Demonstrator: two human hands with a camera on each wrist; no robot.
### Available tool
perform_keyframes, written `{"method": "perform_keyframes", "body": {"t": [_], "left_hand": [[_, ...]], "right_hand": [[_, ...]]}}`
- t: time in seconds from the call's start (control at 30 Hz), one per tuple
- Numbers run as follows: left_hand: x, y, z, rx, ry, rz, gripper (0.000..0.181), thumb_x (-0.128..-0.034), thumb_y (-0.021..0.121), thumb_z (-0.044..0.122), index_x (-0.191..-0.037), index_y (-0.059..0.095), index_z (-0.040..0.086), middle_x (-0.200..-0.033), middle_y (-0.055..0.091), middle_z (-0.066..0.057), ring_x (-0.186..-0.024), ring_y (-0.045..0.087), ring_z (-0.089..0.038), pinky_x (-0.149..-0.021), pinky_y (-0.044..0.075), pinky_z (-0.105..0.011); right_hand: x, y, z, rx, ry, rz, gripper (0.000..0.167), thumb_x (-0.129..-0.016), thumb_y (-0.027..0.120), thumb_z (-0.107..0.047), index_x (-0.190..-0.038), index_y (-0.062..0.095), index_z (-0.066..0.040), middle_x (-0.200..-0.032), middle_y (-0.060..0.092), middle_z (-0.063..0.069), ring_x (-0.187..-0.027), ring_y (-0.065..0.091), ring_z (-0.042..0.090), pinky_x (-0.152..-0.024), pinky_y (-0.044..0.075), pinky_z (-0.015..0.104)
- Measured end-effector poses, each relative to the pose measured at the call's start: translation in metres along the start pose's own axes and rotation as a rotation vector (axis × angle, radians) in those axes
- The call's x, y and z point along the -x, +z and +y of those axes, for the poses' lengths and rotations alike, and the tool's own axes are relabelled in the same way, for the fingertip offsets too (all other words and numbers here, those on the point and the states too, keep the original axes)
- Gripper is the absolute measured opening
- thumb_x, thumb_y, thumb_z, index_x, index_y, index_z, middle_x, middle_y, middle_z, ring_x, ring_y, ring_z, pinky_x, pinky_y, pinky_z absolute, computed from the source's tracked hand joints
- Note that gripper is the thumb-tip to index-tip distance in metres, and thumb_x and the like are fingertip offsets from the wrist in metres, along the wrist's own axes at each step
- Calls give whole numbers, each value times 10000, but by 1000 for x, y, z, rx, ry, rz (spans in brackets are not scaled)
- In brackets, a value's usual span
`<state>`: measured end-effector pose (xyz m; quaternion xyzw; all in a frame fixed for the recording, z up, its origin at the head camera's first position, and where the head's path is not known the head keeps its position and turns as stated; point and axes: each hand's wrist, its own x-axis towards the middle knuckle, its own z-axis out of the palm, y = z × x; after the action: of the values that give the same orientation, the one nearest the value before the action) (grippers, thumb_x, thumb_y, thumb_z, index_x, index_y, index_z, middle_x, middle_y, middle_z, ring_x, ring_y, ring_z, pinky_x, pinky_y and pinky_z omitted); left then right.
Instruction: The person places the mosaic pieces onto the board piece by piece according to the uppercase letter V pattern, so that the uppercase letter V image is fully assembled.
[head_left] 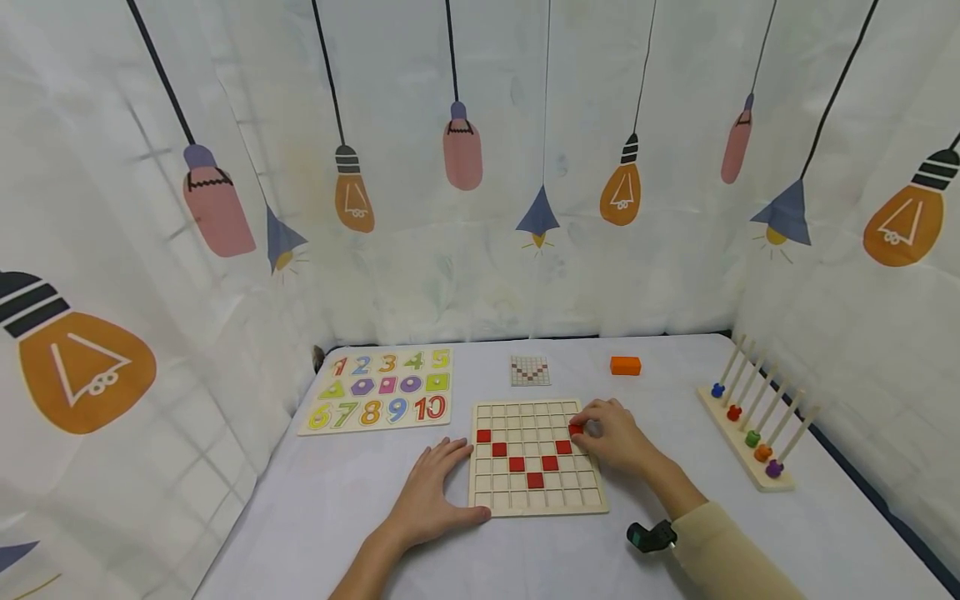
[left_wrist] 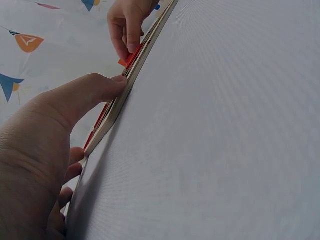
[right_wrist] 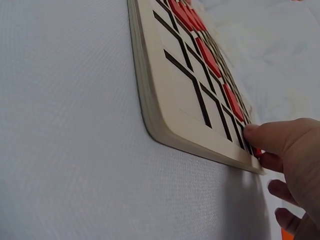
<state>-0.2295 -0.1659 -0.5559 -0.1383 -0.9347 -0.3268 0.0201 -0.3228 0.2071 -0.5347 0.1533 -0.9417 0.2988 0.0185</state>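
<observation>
A square wooden grid board (head_left: 540, 511) lies flat on the white-covered table, with several red square tiles set in a V shape. My left hand (head_left: 427, 497) rests at its lower left, fingers spread along the left edge and thumb (left_wrist: 107, 89) against the near edge. At the board's right side, my right hand (head_left: 621, 442) pinches a red tile (head_left: 575, 429) over a cell at the upper end of the V. Thumb and fingers partly cover this tile; in the right wrist view only a sliver of red shows beneath the fingertips.
Behind the board lie a small pattern card (head_left: 530, 371) with a red V and an orange block (head_left: 626, 366). A number-and-shape puzzle board (head_left: 309, 425) is at left. A peg stand (head_left: 746, 454) with coloured beads stands at right. A black device (head_left: 651, 537) sits by the right sleeve.
</observation>
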Motion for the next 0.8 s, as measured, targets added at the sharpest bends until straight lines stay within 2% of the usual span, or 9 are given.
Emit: {"method": "perform_keyframes", "body": {"t": [0.53, 0.8], "left_hand": [[-2, 2, 2, -1, 13, 1, 1090, -704, 904, 767, -1606, 598, 235, -1719, 522, 33, -1695, 344, -314, -1429, 189, -616], [-2, 1, 1, 0, 13, 0, 1088, -703, 912, 756, -1608, 597, 241, -1720, 521, 39, -1697, 341, -309, -1433, 182, -605]], "right_hand": [[2, -3, 3, -16, 15, -22, 184, -993, 854, -290, -1175, 837, -266, -1244, 717, -59, -1216, 550, 202, -1043, 524, 475], [4, -2, 5, -40, 0, -12, 230, -1039, 802, -346, -1248, 811, -250, -1239, 725, -78, -1220, 559, 191, -1046, 524, 474]]}}
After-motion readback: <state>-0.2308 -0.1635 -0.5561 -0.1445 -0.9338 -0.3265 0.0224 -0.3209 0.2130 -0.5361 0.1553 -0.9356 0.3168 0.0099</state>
